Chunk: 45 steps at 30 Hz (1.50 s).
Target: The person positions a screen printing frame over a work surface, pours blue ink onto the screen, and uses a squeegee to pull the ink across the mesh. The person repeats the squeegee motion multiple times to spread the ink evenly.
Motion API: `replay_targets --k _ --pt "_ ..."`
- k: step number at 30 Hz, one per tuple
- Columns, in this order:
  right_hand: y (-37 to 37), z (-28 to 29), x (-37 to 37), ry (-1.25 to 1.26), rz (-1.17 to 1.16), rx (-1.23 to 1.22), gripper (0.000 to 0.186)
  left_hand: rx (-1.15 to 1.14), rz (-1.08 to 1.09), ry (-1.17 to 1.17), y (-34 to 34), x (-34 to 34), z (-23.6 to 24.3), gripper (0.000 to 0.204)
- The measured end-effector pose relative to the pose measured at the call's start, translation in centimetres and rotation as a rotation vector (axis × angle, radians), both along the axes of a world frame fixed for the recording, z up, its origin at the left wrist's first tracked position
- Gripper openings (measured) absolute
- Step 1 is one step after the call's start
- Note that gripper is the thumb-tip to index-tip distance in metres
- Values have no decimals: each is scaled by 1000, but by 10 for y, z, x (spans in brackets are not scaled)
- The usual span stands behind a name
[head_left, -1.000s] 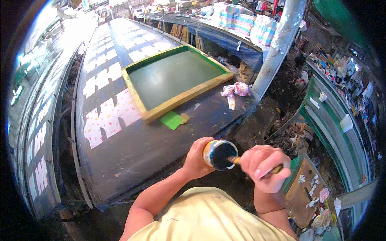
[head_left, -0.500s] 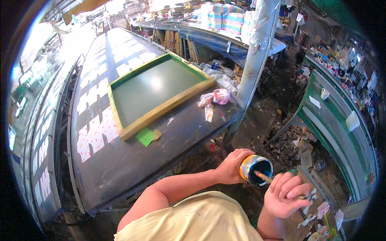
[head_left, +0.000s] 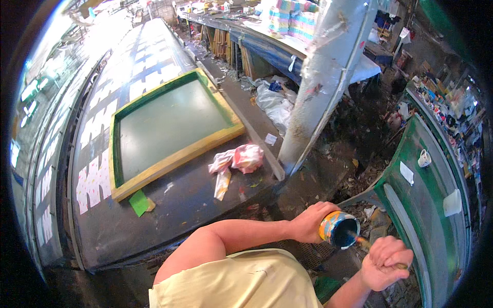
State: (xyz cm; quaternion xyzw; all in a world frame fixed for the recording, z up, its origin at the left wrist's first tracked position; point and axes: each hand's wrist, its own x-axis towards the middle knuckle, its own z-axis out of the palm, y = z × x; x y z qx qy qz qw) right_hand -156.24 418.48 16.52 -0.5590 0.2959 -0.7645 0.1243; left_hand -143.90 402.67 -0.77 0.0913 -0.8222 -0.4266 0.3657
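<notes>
One orange-and-blue pot (head_left: 326,227), dark inside, is sitting clamped in our left hand (head_left: 309,224).
We are holding it beyond the table's (head_left: 169,218) near right corner; our right hand (head_left: 386,261) is gripping a stick (head_left: 363,242) reaching inside.

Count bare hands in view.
2: the left hand around the paint-smeared can, the right hand gripping a stick that reaches into its mouth. No others visible.

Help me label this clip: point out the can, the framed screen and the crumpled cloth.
Can (head_left: 328,226): head view, paint-smeared outer wall.
Framed screen (head_left: 179,160): head view, near bar of its frame.
Crumpled cloth (head_left: 247,158): head view, bunched right part.
</notes>
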Motion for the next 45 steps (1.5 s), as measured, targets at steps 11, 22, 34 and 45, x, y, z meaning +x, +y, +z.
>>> replay_targets --k 11,22,34,45 --pt "-112 -6 -186 -174 40 -151 61 -5 89 -11 -106 -177 3 96" --pt "-225 43 -362 -108 178 -122 68 -125 267 12 -222 -350 70 98" --pt "-399 42 -447 -54 461 -140 58 -203 379 160 -407 -434 86 92" --pt "-676 65 -411 35 803 -101 60 -227 720 204 -629 -365 81 98"
